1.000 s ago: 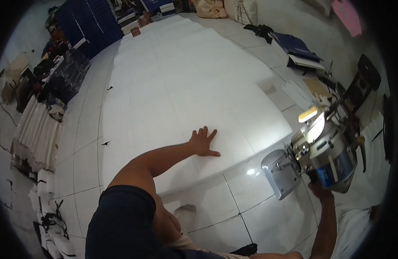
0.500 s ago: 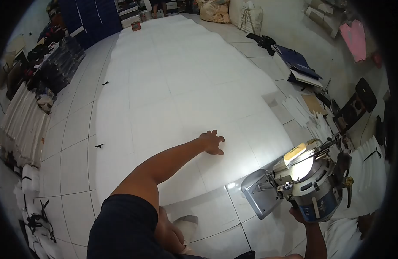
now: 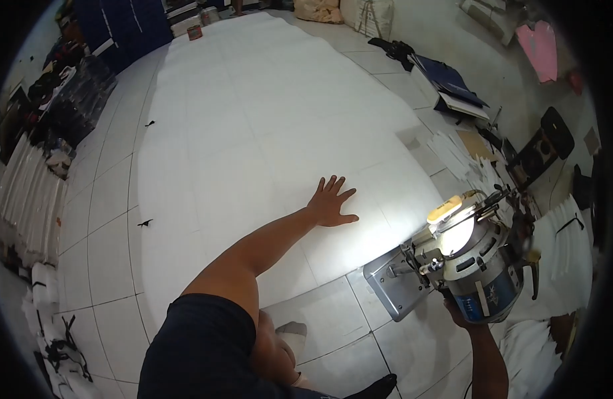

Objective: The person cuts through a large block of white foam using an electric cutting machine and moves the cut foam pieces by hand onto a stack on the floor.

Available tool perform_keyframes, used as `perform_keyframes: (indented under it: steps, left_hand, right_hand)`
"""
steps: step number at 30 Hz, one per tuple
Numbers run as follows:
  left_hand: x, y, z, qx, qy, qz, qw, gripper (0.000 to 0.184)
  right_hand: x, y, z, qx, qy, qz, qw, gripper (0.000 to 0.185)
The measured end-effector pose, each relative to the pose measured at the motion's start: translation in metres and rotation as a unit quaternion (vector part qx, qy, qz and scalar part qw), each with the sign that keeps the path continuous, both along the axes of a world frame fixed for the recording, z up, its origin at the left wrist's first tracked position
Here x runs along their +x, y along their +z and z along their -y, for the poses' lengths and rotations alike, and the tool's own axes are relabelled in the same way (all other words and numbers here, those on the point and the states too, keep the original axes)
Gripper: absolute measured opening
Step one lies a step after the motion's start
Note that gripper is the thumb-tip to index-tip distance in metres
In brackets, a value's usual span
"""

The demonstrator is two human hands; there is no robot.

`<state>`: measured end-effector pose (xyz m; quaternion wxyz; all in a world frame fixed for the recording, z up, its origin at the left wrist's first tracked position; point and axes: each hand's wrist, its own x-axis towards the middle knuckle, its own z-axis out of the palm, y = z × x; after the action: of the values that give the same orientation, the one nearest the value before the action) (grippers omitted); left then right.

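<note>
My left hand (image 3: 329,203) lies flat with its fingers spread on a large white sheet of layered material (image 3: 266,126), which is spread over the floor. Beside the sheet's near right corner stands an electric cloth cutting machine (image 3: 482,289) with a blue and silver motor, a grey metal base plate (image 3: 394,292) and a bright lamp. At the machine's lower side my right hand (image 3: 458,312) is closed around a part of it; the motor housing hides some of the fingers. The machine's blade cannot be made out.
White tiled floor (image 3: 110,246) runs along the sheet's left side. White strips (image 3: 453,149), a dark blue folder (image 3: 449,83) and a black stand (image 3: 542,146) are at the right. Rolled white material (image 3: 30,206) lies at the left. A small red tin (image 3: 194,32) sits on the far end.
My left hand has gone from curled fingertips to a flat, spread palm on the sheet. The view has shifted a little; my right hand stays at the machine.
</note>
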<state>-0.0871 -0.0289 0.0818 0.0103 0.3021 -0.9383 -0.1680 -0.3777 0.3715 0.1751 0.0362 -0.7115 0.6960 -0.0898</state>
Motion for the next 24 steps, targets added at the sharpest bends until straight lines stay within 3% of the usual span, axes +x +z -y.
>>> perform_keyframes:
  steps: [1, 5, 7, 9, 12, 14, 15, 16, 18, 20, 24]
  left_hand:
    - [-0.001, -0.002, -0.002, -0.009, -0.007, 0.014, 1.0, 0.09]
    - [-0.006, -0.022, -0.004, -0.005, -0.012, 0.014, 1.0, 0.096]
    - [-0.005, -0.034, -0.005, -0.016, -0.009, -0.004, 1.0, 0.096]
    - [-0.007, -0.041, -0.004, -0.039, -0.007, -0.014, 0.999, 0.096]
    - [-0.013, -0.049, -0.003, -0.066, -0.009, -0.013, 0.998, 0.096]
    - [-0.014, -0.039, -0.007, -0.049, -0.001, -0.012, 0.999, 0.094]
    - [-0.016, -0.031, -0.007, -0.039, 0.005, 0.0, 0.999, 0.092]
    - [-0.019, -0.024, -0.009, -0.03, 0.013, 0.011, 0.999, 0.091]
    - [-0.027, -0.019, -0.014, -0.026, 0.015, 0.024, 0.999, 0.09]
    - [-0.033, -0.015, -0.011, -0.088, -0.013, 0.0, 0.996, 0.09]
    - [-0.05, -0.013, -0.023, -0.078, -0.051, -0.033, 0.995, 0.094]
  right_hand:
    - [-0.004, 0.004, -0.005, 0.128, -0.103, 0.104, 0.981, 0.025]
    - [0.001, -0.004, -0.008, 0.099, -0.069, 0.024, 0.992, 0.043]
    - [0.023, 0.002, 0.003, 0.006, -0.11, 0.085, 0.99, 0.026]
    - [0.03, 0.0, 0.004, 0.045, -0.192, 0.224, 0.955, 0.029]
    - [0.025, -0.01, -0.002, 0.023, -0.181, 0.182, 0.966, 0.024]
    - [0.044, 0.014, 0.014, 0.018, -0.196, 0.202, 0.959, 0.023]
    - [0.045, 0.007, 0.014, -0.043, -0.167, 0.181, 0.968, 0.023]
    - [0.046, 0.011, 0.015, -0.033, -0.179, 0.13, 0.975, 0.023]
    - [0.05, 0.02, 0.022, 0.0, -0.208, 0.188, 0.96, 0.023]
    - [0.051, 0.021, 0.026, -0.002, -0.215, 0.169, 0.962, 0.024]
    - [0.048, 0.017, 0.026, -0.004, -0.202, 0.178, 0.963, 0.025]
